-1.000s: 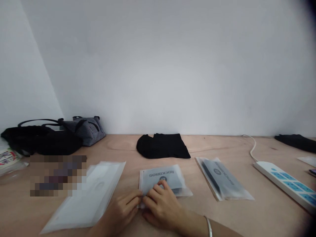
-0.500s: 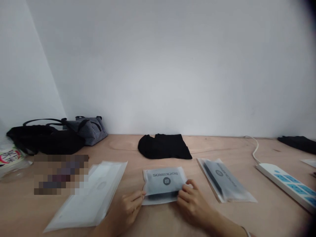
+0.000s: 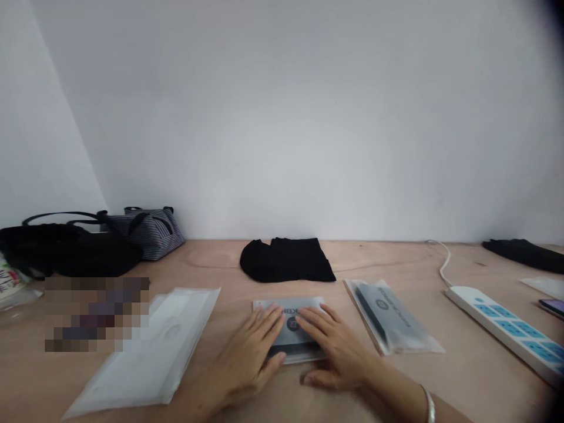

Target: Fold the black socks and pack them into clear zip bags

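A frosted plastic bag (image 3: 291,349) printed with an upside-down ROCKBROS logo lies flat on the wooden table, dark folded fabric showing through it. My left hand (image 3: 251,352) rests on its left part with fingers stretched out. On the right part lies my right hand (image 3: 337,349), fingers spread as well, a bracelet on that wrist. Together the hands cover much of the print. To the right is a second filled frosted bag (image 3: 394,317) with the same logo. Left of my hands, flat frosted bags (image 3: 154,346) lie in an overlapping pile.
Folded black cloth (image 3: 286,259) lies near the wall, with another black cloth (image 3: 524,254) far right. A white power strip (image 3: 502,326) with its cable and a phone (image 3: 553,306) are at right. A black bag (image 3: 70,249) and a striped bag (image 3: 156,232) stand back left.
Both hands have let go of the bag's side edges and now lie flat on top of it with fingers extended. The view has shifted slightly to the right.
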